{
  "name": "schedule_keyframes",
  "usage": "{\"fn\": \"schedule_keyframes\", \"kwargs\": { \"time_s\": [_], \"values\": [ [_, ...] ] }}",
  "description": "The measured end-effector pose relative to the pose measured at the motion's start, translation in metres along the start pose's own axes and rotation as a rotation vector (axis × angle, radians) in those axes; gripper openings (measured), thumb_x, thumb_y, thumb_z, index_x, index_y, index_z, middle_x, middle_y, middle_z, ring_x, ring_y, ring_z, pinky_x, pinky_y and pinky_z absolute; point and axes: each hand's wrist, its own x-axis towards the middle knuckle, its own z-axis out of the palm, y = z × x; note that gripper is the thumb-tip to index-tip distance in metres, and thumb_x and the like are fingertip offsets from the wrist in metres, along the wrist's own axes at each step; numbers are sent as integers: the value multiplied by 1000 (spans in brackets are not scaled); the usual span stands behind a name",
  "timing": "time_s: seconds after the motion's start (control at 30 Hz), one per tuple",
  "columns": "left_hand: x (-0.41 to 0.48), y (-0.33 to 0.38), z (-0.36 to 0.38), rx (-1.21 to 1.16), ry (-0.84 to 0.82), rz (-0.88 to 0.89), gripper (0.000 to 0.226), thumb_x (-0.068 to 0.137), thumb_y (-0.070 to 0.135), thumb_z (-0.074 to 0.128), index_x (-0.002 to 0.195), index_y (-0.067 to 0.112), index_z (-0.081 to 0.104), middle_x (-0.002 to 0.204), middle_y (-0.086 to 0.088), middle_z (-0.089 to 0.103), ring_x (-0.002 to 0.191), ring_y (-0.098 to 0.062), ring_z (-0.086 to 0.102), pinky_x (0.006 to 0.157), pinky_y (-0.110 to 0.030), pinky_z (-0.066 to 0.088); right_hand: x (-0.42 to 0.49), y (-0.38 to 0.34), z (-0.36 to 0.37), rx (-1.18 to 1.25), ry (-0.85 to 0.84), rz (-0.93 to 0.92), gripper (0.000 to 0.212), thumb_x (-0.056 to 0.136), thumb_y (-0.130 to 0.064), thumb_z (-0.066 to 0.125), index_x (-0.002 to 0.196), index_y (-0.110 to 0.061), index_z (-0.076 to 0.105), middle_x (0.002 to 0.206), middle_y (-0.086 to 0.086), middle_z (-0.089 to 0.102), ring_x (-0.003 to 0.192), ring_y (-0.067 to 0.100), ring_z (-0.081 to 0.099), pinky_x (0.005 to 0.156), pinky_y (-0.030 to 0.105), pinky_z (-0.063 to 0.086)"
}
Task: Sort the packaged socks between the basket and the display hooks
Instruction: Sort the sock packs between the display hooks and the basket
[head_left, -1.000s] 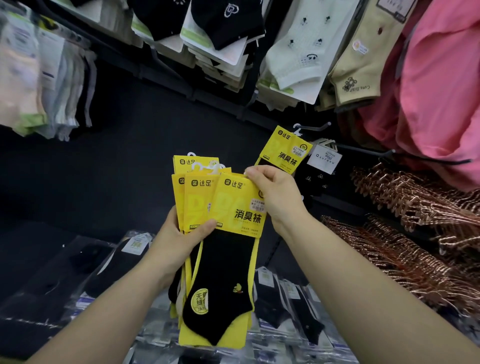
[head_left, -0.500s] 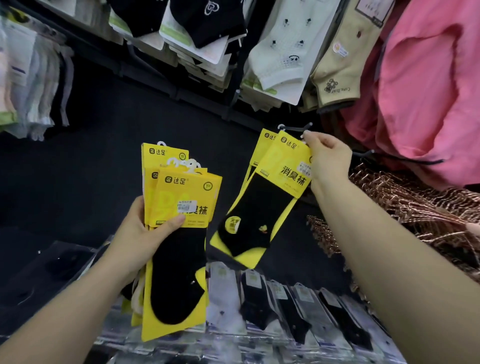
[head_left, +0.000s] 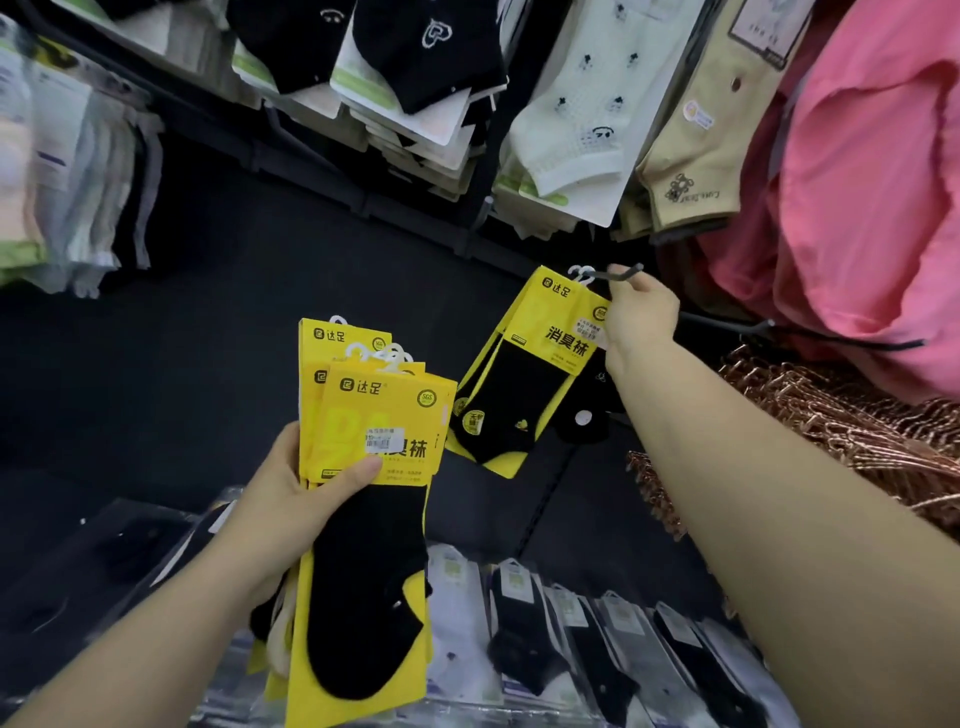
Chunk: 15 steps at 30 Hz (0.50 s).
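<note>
My left hand (head_left: 283, 512) grips a stack of several yellow-carded black sock packs (head_left: 374, 525), thumb across the front card. Up and to the right, another yellow sock pack (head_left: 540, 364) hangs by its white hanger on a dark display hook (head_left: 613, 274), with one more like it behind. My right hand (head_left: 641, 317) pinches that pack's top right corner, one fingertip up at the hook's tip. No basket is in view.
Black, white and beige socks on cards (head_left: 582, 124) hang on hooks above. Bagged socks (head_left: 597, 639) lie in rows along the bottom. A pile of copper hangers (head_left: 852, 436) and a pink garment (head_left: 878, 197) fill the right side. A second bare hook (head_left: 727, 325) juts out near my right wrist.
My right hand took the front pack off the stack in my left hand and carried it up right onto the display hook, where it now hangs.
</note>
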Motion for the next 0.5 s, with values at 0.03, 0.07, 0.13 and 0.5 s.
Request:
{"fn": "schedule_keyframes", "kwargs": {
  "time_s": [0.03, 0.07, 0.13, 0.5],
  "values": [
    [0, 1, 1, -18, -7, -7, 65, 54, 50, 76, 113, 38, 54, 101, 10, 72, 92, -10, 69, 69, -26, 51, -6, 3, -2, -9, 41, -37, 18, 94, -12, 51, 107, -12, 64, 102, 2, 61, 86, 17, 57, 88, 40, 53],
    [0, 1, 2, -36, -12, -12, 66, 53, 50, 77, 114, 37, 55, 101, 10, 73, 92, -11, 69, 71, -27, 52, -15, 7, -6, -9, 64, -65, 19, 94, -11, 50, 111, -10, 59, 109, 3, 59, 89, 16, 57, 87, 31, 53],
    [-2, 3, 2, -72, -18, -24, 66, 52, 49, 77, 113, 36, 56, 101, 10, 74, 94, -13, 70, 76, -31, 53, -43, 14, -12, -17, 7, -118, 13, 93, -10, 52, 104, -16, 53, 105, -3, 55, 91, 12, 57, 72, 13, 47],
    [-12, 5, 19, -170, -88, -37, 72, 49, 50, 81, 115, 36, 55, 101, 8, 74, 90, -11, 72, 75, -30, 55, -153, 34, 7, -413, -624, -242, 47, 72, -53, 71, 106, -36, 44, 108, -7, 38, 87, 1, 48, 79, 24, 47]
  ]
}}
